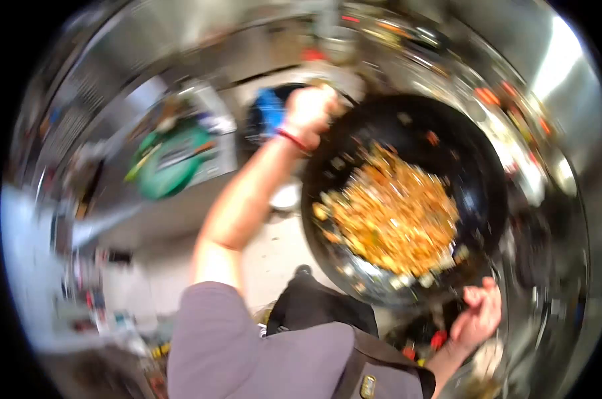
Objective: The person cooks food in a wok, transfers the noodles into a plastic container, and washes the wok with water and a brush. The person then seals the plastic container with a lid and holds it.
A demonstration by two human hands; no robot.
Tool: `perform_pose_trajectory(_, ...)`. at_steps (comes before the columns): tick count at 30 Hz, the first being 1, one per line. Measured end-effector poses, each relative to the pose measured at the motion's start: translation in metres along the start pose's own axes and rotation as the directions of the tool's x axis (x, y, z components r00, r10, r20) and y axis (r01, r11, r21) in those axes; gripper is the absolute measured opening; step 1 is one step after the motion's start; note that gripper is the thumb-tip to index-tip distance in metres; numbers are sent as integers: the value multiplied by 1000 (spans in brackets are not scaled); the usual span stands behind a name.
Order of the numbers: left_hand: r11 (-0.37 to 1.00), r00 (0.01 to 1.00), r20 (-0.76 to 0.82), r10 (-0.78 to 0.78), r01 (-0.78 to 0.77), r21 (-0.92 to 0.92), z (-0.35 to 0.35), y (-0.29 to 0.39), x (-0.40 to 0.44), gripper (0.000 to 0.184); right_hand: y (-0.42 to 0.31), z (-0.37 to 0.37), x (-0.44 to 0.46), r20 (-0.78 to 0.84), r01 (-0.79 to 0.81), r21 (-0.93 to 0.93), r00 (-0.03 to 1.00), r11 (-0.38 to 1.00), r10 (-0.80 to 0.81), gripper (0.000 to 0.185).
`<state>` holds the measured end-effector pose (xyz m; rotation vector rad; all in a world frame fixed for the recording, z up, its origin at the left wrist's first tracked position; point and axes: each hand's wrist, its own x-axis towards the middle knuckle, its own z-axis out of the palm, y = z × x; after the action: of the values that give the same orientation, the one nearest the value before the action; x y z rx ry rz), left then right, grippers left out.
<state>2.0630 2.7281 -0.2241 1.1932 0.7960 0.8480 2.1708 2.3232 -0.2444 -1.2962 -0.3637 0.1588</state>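
A large black wok (477, 153) is in front of my body, its inside facing me. Browned noodles (397, 213) with pale and orange bits lie in its middle and lower part, and loose pieces stick to its wall. At the wok's upper left edge, my left hand (309, 114) is closed on its handle, which is mostly hidden by my fingers and blurred. Just below the wok's lower right rim is my right hand (477, 312), fingers apart and slightly bent, holding nothing that I can see. I cannot tell whether it touches the rim.
On the steel counter (211, 229) to the left are a green round board (164, 169) with a knife on it. A dark container with a blue cloth or bag (269, 110) stands behind my left wrist. Containers of food (494, 96) line the right side. Pale floor shows below.
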Motion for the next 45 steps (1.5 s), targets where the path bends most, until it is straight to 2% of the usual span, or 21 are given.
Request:
perform_pose_trajectory(1,1000,989,-150,18,-15,23,-35,-15,-15,24,7,16,-7,73,-18,28,997,999,16,20)
perform_pose_trajectory(2,996,986,-145,84,-81,27,-90,-42,-18,26,17,37,-9,146,-39,55,989,998,30,20)
perform_pose_trajectory(4,995,962,-258,95,-100,-4,-167,-71,-39,29,35,77,-17,288,-85,20,955,996,76,20)
perform_pose_trajectory(6,998,924,-383,13,-35,-50,-237,-76,-89,31,51,118,-29,403,-173,-40,898,984,174,21)
perform_pose_trajectory(9,994,828,-560,10,-69,-83,-323,-73,-150,30,78,181,-54,574,-221,-53,791,974,211,22)
perform_pose_trajectory(10,993,784,-620,27,-92,-73,-346,-69,-171,30,91,198,-60,645,-282,-49,724,958,246,21)
perform_pose_trajectory(13,979,670,-725,158,-199,29,-393,-52,-238,30,121,252,-90,722,-419,-101,594,902,356,18)
perform_pose_trajectory(17,938,472,-814,337,-243,247,-414,-39,-316,28,156,302,-115,791,-567,-199,388,799,472,14)
perform_pose_trajectory(21,935,312,-886,342,-205,289,-406,-34,-382,26,171,347,-133,847,-613,-298,184,732,499,15)
perform_pose_trajectory(22,945,280,-908,313,-188,268,-401,-35,-396,25,183,359,-132,844,-550,-346,171,760,509,16)
perform_pose_trajectory(24,954,176,-943,281,-159,254,-398,-53,-417,25,187,386,-147,828,-545,-404,123,734,547,18)
perform_pose_trajectory(26,988,49,-989,136,-79,132,-381,-64,-433,28,203,406,-149,832,-534,-464,9,706,554,18)
perform_pose_trajectory(29,994,-81,-997,-10,-110,-1,-354,-86,-445,25,236,439,-156,806,-499,-562,-151,660,573,20)
perform_pose_trajectory(31,979,-162,-983,-90,-197,-57,-331,-92,-445,24,253,456,-166,784,-411,-608,-178,679,594,22)
perform_pose_trajectory(32,987,-185,-980,-65,-159,-36,-326,-102,-444,22,259,466,-173,762,-394,-638,-206,661,613,23)
perform_pose_trajectory(38,975,-377,-908,-186,-185,-123,-294,-118,-447,22,308,511,-221,692,-298,-721,-328,625,643,26)
perform_pose_trajectory(40,979,-404,-901,-160,-180,-93,-301,-119,-459,20,303,526,-248,687,-263,-724,-359,638,632,26)
perform_pose_trajectory(41,985,-460,-876,-143,-151,-81,-309,-116,-467,19,302,537,-269,687,-246,-722,-367,647,627,26)
perform_pose_trajectory(42,989,-450,-884,-126,-121,-80,-329,-116,-470,17,301,549,-280,655,-235,-751,-381,616,653,25)
perform_pose_trajectory(43,990,-486,-872,-62,-144,9,-353,-124,-482,15,305,565,-302,621,-226,-780,-396,584,676,25)
perform_pose_trajectory(45,979,-509,-853,-115,-204,-10,-381,-110,-499,14,297,581,-351,673,-251,-729,-433,636,600,24)
